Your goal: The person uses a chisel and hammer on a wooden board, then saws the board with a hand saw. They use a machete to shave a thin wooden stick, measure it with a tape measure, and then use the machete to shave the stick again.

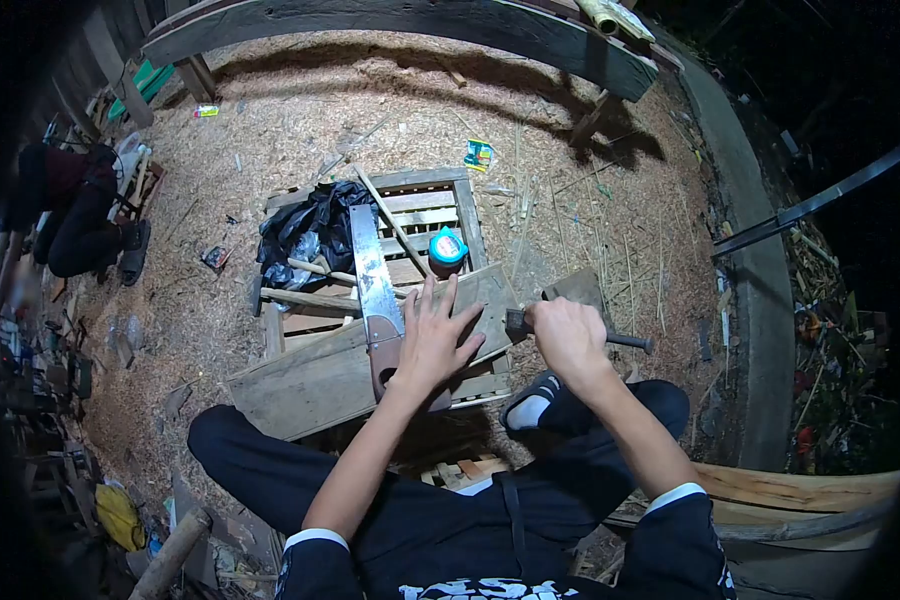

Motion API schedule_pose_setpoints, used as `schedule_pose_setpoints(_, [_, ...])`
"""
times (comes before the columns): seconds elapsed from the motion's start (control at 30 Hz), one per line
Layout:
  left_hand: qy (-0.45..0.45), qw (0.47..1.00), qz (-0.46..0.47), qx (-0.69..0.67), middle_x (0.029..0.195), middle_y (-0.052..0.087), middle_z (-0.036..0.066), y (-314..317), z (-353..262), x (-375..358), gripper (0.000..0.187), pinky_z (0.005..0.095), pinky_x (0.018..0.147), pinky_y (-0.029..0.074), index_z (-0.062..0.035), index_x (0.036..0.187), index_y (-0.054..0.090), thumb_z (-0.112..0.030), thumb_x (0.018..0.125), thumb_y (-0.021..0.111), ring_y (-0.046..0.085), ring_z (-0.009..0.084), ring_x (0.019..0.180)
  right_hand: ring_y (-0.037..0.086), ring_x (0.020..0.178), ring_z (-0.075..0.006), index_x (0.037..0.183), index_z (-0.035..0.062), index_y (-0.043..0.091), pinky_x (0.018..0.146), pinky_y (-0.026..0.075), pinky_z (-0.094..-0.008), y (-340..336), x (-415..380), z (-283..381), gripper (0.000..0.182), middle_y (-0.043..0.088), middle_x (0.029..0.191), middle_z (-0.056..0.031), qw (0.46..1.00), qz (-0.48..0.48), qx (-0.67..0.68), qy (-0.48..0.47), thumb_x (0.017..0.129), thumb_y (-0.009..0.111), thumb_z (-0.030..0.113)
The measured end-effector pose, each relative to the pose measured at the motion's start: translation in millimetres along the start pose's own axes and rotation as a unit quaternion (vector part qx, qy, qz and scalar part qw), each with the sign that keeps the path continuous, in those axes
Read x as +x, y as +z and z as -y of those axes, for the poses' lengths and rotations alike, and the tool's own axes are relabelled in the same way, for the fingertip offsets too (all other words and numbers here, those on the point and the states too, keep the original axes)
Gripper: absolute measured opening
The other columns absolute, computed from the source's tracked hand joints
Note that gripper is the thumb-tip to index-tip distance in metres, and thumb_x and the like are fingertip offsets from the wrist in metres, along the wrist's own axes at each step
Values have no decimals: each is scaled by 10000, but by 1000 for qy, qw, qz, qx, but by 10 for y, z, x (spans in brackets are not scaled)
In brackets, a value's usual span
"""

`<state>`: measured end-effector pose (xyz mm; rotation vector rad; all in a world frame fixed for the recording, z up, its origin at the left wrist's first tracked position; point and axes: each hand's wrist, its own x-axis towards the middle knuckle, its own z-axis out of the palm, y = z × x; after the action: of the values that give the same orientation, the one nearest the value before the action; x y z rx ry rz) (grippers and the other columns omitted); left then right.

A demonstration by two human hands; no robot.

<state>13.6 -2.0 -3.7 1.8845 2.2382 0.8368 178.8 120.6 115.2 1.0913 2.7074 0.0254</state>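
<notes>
My left hand (432,342) lies with its fingers spread on a wide wooden board (295,393), which slants across a low slatted wooden stand (425,180). Beside that hand rests a handsaw (373,275) with a brown handle, partly covered by my wrist. Closed in my right hand (570,340) is what looks like a hammer (625,341), its dark head by my thumb and its shaft poking out to the right. The hand is at the board's right end. Just beyond my left fingertips stands a teal tape measure (447,247).
A black plastic bag (305,225) and wooden sticks (395,220) lie on the stand. Beyond it, a long beam (410,35) crosses the shaving-covered ground. Another person (80,215) sits at the left. A concrete edge (745,330) runs along the right.
</notes>
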Motion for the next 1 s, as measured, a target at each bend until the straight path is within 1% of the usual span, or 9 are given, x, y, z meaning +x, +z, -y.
schedule_pose_setpoints(0.13, [12,1000,-3,3,1634,425,224,39,-3,-6,475,623,1220,252,-241,1365,706,-451,939,727,374,469,1482,779,818,-352,877,85,792,730,607,-480,-108,63,26,157,768,849,-192,1000,14,-20,-15,898,641,120])
schedule_pose_setpoints(0.23, [9,1000,6,13,1635,424,222,21,0,-10,478,623,1211,259,-238,1368,701,-447,939,725,389,462,1466,771,806,-367,935,90,807,728,603,-485,-33,73,-130,167,766,860,-204,999,40,19,-26,929,655,158])
schedule_pose_setpoints(0.3, [11,1000,4,10,1643,417,215,19,-17,-2,482,624,1212,251,-234,1371,698,-445,939,726,384,461,1468,758,815,-391,1025,112,821,733,592,-499,17,53,-230,189,760,877,-223,995,28,94,7,964,677,218])
schedule_pose_setpoints(0.33, [12,1000,6,10,1643,417,215,14,-20,13,482,624,1212,251,-234,1371,698,-445,939,726,384,461,1468,746,846,-409,1099,140,818,758,582,-508,25,53,-253,221,758,895,-217,993,50,104,22,983,698,284])
schedule_pose_setpoints(0.47, [7,1000,17,11,1649,413,209,8,-34,2,488,624,1216,236,-231,1376,695,-441,937,730,376,464,1467,746,887,-404,1121,151,813,793,580,-506,41,27,-359,230,767,922,-196,984,50,166,32,988,700,302])
schedule_pose_setpoints(0.53, [9,1000,15,11,1646,419,208,-5,-34,2,498,624,1214,232,-233,1386,690,-439,934,735,376,466,1465,742,939,-398,1163,167,807,834,581,-491,128,-18,-395,259,774,974,-182,974,57,210,57,1003,687,331])
schedule_pose_setpoints(0.77, [5,1000,20,4,1648,421,203,-35,-37,10,500,606,1219,242,-232,1377,697,-445,927,747,375,458,1474,732,1015,-398,1216,177,797,874,576,-470,330,-86,-524,294,769,1053,-191,947,25,315,53,1005,691,350])
schedule_pose_setpoints(0.83, [2,1000,23,5,1648,422,203,-52,-41,13,497,605,1221,243,-232,1375,698,-447,929,745,376,457,1475,731,1023,-400,1215,169,797,878,573,-475,233,-118,-531,291,768,1059,-192,934,33,346,88,1007,690,342])
schedule_pose_setpoints(1.0, [6,1000,18,6,1647,421,203,-27,-31,3,494,606,1223,245,-233,1375,698,-454,935,740,380,459,1476,732,956,-412,1195,168,803,839,576,-493,186,-245,-530,273,767,1005,-199,954,-6,288,87,1010,683,330])
